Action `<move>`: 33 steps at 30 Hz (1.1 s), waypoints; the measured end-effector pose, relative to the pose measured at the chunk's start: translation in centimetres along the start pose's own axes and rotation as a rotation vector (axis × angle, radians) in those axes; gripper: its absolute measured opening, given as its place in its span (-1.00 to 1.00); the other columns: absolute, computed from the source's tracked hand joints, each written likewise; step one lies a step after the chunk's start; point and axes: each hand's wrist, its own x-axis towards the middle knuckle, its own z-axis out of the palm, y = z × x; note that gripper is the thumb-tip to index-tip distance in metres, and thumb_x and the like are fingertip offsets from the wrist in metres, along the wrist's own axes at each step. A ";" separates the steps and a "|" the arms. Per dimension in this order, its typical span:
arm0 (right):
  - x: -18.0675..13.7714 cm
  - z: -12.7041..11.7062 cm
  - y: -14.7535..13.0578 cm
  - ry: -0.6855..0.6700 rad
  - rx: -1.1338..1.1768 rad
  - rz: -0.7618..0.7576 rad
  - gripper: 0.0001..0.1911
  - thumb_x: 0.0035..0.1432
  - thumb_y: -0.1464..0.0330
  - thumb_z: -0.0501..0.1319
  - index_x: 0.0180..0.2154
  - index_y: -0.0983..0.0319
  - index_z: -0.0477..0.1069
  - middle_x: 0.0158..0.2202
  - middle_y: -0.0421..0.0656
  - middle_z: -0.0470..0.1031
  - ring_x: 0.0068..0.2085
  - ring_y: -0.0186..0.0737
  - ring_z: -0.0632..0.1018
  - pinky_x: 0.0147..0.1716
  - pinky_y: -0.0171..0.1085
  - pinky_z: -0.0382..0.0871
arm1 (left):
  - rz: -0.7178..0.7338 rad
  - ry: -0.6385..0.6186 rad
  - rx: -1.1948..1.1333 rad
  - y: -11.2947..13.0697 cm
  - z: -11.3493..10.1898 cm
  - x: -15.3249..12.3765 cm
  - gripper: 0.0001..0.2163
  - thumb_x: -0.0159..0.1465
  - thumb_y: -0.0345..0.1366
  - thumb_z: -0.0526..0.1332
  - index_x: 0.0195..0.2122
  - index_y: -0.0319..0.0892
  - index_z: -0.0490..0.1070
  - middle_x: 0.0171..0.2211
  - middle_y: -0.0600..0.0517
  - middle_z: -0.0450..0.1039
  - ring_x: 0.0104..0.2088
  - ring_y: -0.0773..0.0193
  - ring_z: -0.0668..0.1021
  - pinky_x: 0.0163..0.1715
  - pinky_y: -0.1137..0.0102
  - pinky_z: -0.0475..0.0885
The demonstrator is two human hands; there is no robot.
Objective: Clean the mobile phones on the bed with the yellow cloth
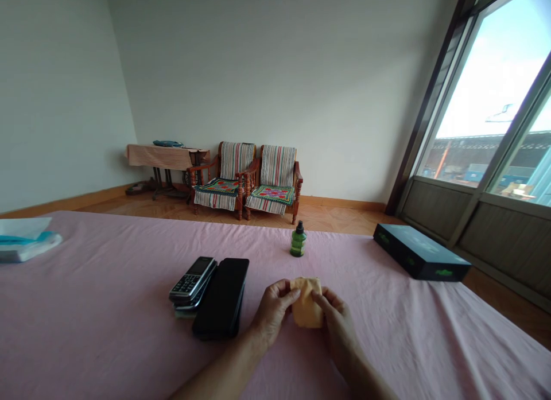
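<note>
Between my two hands is a small yellow-orange cloth (307, 308), roughly square and held above the pink sheet. My left hand (275, 309) pinches its left edge between thumb and fingers. On the other side, my right hand (338, 317) grips the right edge, thumb laid on the front. Beyond the cloth stands a small green bottle (298, 242) with a black cap, upright and apart from both hands. To the left of my left hand lie a black phone-like case (222, 296) and a stack of keypad mobile phones (193, 280).
A pink sheet (107, 319) covers the surface in front of me. A black box (419, 253) lies at the right, a white and blue tissue pack (26, 240) at the far left. Two wooden chairs (275, 170) and a cloth-covered table (159, 156) stand by the wall.
</note>
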 end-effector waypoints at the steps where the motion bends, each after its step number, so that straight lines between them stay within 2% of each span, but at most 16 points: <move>1: -0.1 0.1 -0.2 -0.005 -0.002 0.000 -0.71 -0.01 0.16 0.35 -0.32 0.24 0.50 -0.44 -0.17 0.55 -0.47 -0.24 0.50 -0.49 -0.33 0.34 | 0.002 0.002 0.005 0.0 0.0 0.0 -0.74 -0.06 -0.22 0.46 -0.45 -0.26 0.48 -0.44 0.02 0.49 -0.39 0.25 0.49 -0.33 0.42 0.34; 5: -0.2 0.4 -0.5 -0.057 -0.013 0.001 -0.65 0.01 0.17 0.34 -0.19 0.23 0.52 -0.34 -0.12 0.58 -0.38 -0.18 0.54 -0.41 -0.29 0.38 | 0.005 0.002 0.028 0.1 0.0 0.0 -0.74 -0.06 -0.21 0.45 -0.45 -0.26 0.48 -0.45 0.03 0.47 -0.41 0.28 0.47 -0.36 0.44 0.31; 10: 0.0 0.2 -0.3 -0.048 -0.025 -0.004 -0.62 -0.05 0.16 0.38 -0.21 0.25 0.55 -0.36 -0.11 0.59 -0.36 -0.17 0.54 -0.39 -0.28 0.39 | 0.008 -0.003 0.067 0.1 0.1 0.0 -0.72 -0.08 -0.20 0.46 -0.48 -0.26 0.45 -0.49 0.06 0.44 -0.44 0.30 0.44 -0.38 0.44 0.28; 15: -0.1 0.4 -0.3 -0.046 -0.035 0.012 -0.58 0.00 0.14 0.34 -0.17 0.29 0.54 -0.37 -0.08 0.58 -0.37 -0.16 0.54 -0.41 -0.28 0.40 | 0.019 -0.010 0.114 0.0 0.1 0.0 -0.69 -0.06 -0.14 0.44 -0.48 -0.25 0.41 -0.48 0.07 0.42 -0.44 0.32 0.42 -0.39 0.45 0.27; 22: 0.1 -0.3 0.4 0.034 -0.088 0.023 -0.63 -0.08 0.13 0.38 -0.32 0.29 0.54 -0.47 -0.16 0.52 -0.49 -0.26 0.47 -0.51 -0.33 0.36 | 0.060 -0.010 0.241 -0.2 0.4 -0.3 -0.70 -0.04 -0.14 0.42 -0.48 -0.26 0.44 -0.51 0.07 0.41 -0.43 0.29 0.42 -0.41 0.45 0.26; 24: 0.1 -0.6 0.5 0.047 -0.096 0.011 -0.63 -0.08 0.13 0.38 -0.33 0.28 0.53 -0.46 -0.18 0.52 -0.47 -0.27 0.47 -0.48 -0.35 0.37 | 0.072 -0.008 0.274 -0.3 0.6 -0.4 -0.70 -0.04 -0.14 0.42 -0.46 -0.27 0.45 -0.51 0.06 0.42 -0.42 0.27 0.42 -0.41 0.45 0.27; 33: 0.0 0.0 0.3 0.103 -0.262 -0.086 -0.59 -0.10 0.09 0.34 -0.35 0.31 0.52 -0.45 -0.15 0.52 -0.44 -0.18 0.48 -0.46 -0.30 0.38 | 0.097 0.007 0.304 -0.1 0.7 -0.7 -0.74 0.01 -0.14 0.36 -0.45 -0.23 0.42 -0.47 0.07 0.41 -0.41 0.29 0.42 -0.40 0.46 0.28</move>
